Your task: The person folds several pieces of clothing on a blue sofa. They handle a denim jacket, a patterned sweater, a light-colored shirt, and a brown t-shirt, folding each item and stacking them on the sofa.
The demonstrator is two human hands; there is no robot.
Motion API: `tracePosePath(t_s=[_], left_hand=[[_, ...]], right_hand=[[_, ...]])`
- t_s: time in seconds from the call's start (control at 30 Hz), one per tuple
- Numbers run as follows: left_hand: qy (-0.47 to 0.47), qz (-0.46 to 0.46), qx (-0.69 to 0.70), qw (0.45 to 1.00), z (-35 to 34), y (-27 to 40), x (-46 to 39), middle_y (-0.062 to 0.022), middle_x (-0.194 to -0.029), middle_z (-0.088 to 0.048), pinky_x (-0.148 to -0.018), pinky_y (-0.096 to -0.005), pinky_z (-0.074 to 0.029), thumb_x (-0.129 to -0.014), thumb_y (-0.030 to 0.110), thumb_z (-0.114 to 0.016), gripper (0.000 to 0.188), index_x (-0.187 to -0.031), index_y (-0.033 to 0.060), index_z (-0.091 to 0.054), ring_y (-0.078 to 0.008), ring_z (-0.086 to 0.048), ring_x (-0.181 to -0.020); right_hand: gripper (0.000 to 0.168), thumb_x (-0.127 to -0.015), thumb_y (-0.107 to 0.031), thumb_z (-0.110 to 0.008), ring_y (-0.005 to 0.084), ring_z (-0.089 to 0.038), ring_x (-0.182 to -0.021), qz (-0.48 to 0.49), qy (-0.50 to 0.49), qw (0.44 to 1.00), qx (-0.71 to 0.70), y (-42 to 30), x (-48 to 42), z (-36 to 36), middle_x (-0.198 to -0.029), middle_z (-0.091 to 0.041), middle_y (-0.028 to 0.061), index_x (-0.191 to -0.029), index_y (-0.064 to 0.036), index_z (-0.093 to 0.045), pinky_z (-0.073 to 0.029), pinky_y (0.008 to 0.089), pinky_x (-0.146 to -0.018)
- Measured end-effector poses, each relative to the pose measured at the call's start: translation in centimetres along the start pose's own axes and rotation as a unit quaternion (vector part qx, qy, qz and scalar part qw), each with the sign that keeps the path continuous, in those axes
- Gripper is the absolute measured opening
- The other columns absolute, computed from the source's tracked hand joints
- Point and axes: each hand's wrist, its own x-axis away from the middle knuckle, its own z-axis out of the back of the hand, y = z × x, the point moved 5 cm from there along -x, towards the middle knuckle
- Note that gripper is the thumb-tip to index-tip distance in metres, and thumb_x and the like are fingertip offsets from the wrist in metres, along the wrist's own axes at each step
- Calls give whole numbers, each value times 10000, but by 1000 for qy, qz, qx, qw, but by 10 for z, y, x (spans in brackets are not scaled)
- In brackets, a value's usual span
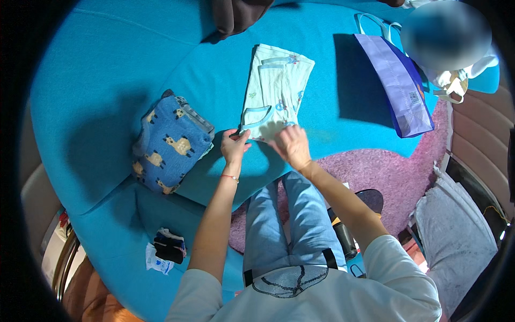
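A pale cotton child's garment (278,90) with blue trim and small coloured prints lies folded flat in front of me, its sleeve and neckline facing up. My left hand (234,148) is at its lower left corner, thumb against the edge; whether the fingers grip the fabric is unclear. Motion blurs my right hand (293,145), which is over the lower right edge with its fingers bent downward. Left of my left hand sits a bulky folded blue garment (171,145) with a llama pattern and grey ribbed cuffs.
All this rests on a turquoise sofa cover (314,28). A purple-and-lilac tote bag (396,80) lies on the right. Small dark folded clothes (169,245) and a white-and-blue packet (157,261) are lower left. A pink rug (362,169) borders the sofa; grey cloth (454,225) hangs at right.
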Motion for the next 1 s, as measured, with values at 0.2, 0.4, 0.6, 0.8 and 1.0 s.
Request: tracePosePath(t_s=[0.2, 0.4, 0.6, 0.8, 1.0], left_hand=[[-82, 115, 142, 980, -7, -16, 8, -131, -996, -640, -727, -344, -565, -788, 161, -757, 349, -1034, -1, -571, -251, -684, -799], [-144, 192, 281, 929, 22, -40, 71, -154, -996, -643, -856, -407, -549, -862, 121, -638, 201, -985, -22, -570, -282, -667, -927], [-176, 242, 370, 880, 23, 7, 92, -189, -1000, -642, -974, -454, -487, -893, 162, -602, 207, -964, -21, -537, -344, -643, -1022], [-155, 19, 290, 944, -16, 117, 38, -148, -1101, -609, -897, -422, -500, -896, 296, -651, 391, -1114, -8, -537, -358, -628, -1031], [112, -243, -229, 936, -6, 114, -28, -121, -966, -676, -807, -397, -493, -821, 436, -686, 470, -1029, 17, -639, -290, -654, -915]], right_hand=[[353, -759, -173, -659, 252, -524, -986, 0, -1, 997, 72, 11, 24, -21, -1104, -571, 75, -1095, -98, -584, -411, 376, -815], [301, -716, -64, -607, 261, -532, -994, 11, -120, 991, -54, -15, 43, 1, -1024, -573, 63, -1015, -86, -589, -417, 382, -807], [299, -694, -108, -601, 334, -642, -808, -85, -196, 957, -196, -5, -2, 43, -850, -655, 188, -977, -18, -633, -503, 422, -753], [435, -729, -167, -644, 344, -644, -829, -146, -128, 964, -179, 78, -104, 51, -936, -649, 198, -1154, -79, -630, -525, 414, -784], [517, -768, -293, -743, 367, -622, -896, -179, 155, 962, -132, 112, -105, 42, -1046, -608, 207, -1171, -16, -574, -515, 427, -799]])
